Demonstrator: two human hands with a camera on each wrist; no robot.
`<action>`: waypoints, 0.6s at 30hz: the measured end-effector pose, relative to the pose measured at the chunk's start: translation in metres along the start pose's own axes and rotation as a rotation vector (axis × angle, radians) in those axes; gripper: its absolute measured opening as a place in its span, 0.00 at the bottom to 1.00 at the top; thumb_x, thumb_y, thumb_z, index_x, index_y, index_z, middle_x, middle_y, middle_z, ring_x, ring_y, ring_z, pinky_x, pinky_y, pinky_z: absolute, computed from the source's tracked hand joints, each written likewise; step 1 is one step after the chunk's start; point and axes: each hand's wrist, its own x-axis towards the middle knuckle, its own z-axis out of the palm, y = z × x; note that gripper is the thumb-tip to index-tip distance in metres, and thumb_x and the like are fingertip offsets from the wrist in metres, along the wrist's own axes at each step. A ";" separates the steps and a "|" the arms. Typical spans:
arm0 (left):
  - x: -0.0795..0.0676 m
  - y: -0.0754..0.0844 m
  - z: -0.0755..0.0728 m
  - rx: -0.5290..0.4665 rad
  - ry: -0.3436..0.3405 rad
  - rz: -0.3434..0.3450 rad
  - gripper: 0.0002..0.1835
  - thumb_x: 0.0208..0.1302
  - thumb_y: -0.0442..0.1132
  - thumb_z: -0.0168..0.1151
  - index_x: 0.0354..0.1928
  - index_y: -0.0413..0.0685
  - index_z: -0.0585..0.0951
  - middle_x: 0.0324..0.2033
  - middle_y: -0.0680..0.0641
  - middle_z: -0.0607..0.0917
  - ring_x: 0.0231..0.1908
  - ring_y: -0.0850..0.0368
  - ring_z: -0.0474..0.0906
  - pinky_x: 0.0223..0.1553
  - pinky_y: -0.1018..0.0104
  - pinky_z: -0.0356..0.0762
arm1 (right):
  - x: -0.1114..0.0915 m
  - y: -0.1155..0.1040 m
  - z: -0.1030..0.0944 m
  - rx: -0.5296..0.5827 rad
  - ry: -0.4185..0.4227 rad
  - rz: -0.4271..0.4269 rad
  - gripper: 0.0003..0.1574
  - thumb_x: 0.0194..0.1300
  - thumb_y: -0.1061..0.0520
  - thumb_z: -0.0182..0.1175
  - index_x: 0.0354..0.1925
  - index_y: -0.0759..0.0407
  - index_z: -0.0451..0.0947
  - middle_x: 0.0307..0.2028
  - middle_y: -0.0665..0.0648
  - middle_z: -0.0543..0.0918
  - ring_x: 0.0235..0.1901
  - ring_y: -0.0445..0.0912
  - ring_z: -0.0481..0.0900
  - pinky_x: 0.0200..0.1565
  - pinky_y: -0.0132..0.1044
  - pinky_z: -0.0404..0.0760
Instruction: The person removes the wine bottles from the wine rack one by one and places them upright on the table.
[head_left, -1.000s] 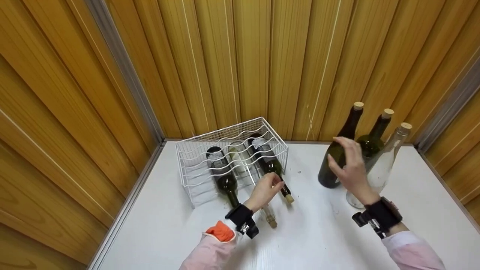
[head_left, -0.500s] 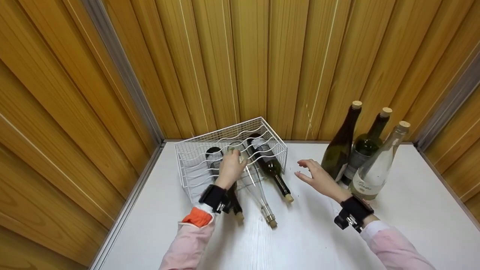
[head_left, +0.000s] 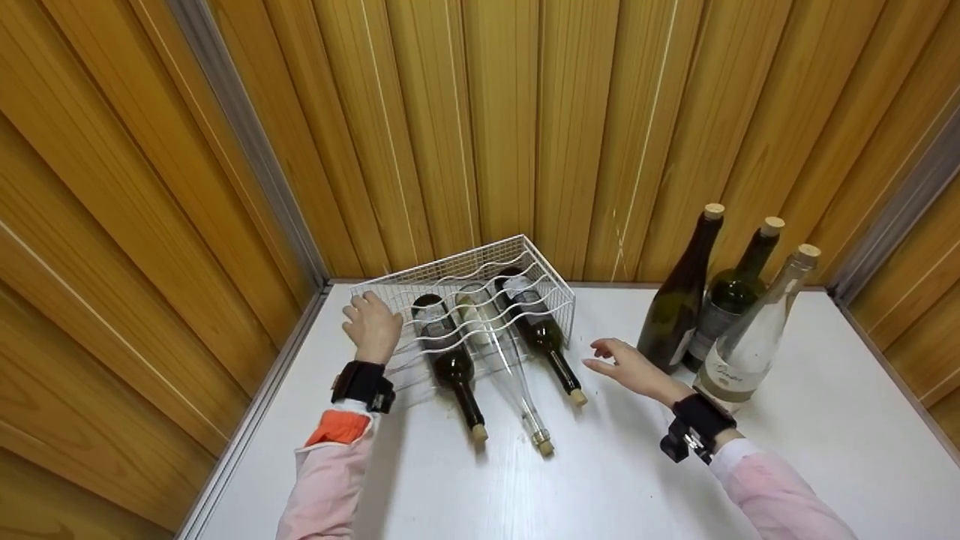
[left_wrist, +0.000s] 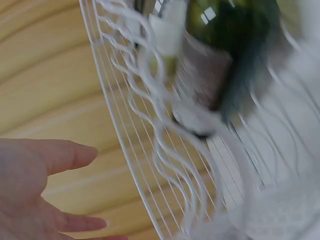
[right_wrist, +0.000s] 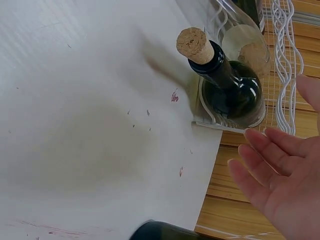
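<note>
A white wire wine rack (head_left: pixel 550 268) with wavy bars holds three corked wine bottles lying with necks toward the front: a dark green one (head_left: pixel 454 367) at left, a clear one (head_left: pixel 517 382) in the middle, another dark green one (head_left: pixel 546 332) at right. Over the rack's left end is my left hand (head_left: pixel 373 328); the left wrist view shows its thumb and fingers extended beside the rack's wires, holding nothing. My right hand (head_left: pixel 636 369) hovers between the rack and the standing bottles. Its palm is bare in the right wrist view, fingers loosely extended.
Upright at the right stand three corked bottles: a tall dark one (head_left: pixel 675 307), a green one (head_left: pixel 729 298) and a clear one with a pale label (head_left: pixel 750 356). Wood-look panels (head_left: pixel 577 135) rise behind the white table (head_left: pixel 585 487).
My left hand has swept left, from above the bottle necks across the rack to its left end. My right hand has come left and down from before the standing bottles. The bottles stay put.
</note>
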 end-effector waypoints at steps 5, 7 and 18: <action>0.006 -0.027 0.002 0.041 -0.071 -0.149 0.39 0.52 0.44 0.64 0.54 0.18 0.59 0.47 0.22 0.64 0.48 0.27 0.61 0.40 0.39 0.66 | 0.001 0.000 0.001 0.008 0.008 0.008 0.34 0.63 0.47 0.55 0.52 0.76 0.67 0.44 0.69 0.74 0.46 0.60 0.71 0.48 0.52 0.66; 0.005 -0.033 0.005 0.033 -0.087 -0.205 0.39 0.54 0.43 0.63 0.55 0.17 0.57 0.45 0.21 0.65 0.46 0.27 0.64 0.39 0.39 0.67 | 0.003 -0.001 0.001 0.011 0.009 0.011 0.34 0.63 0.47 0.55 0.51 0.76 0.67 0.43 0.68 0.75 0.45 0.59 0.71 0.48 0.51 0.66; 0.003 -0.055 0.037 -0.246 -0.186 -0.297 0.10 0.62 0.28 0.37 0.38 0.25 0.67 0.33 0.27 0.77 0.34 0.31 0.75 0.31 0.42 0.72 | 0.014 -0.002 0.015 0.033 0.000 0.004 0.29 0.63 0.51 0.55 0.48 0.77 0.68 0.36 0.61 0.77 0.41 0.57 0.73 0.45 0.50 0.69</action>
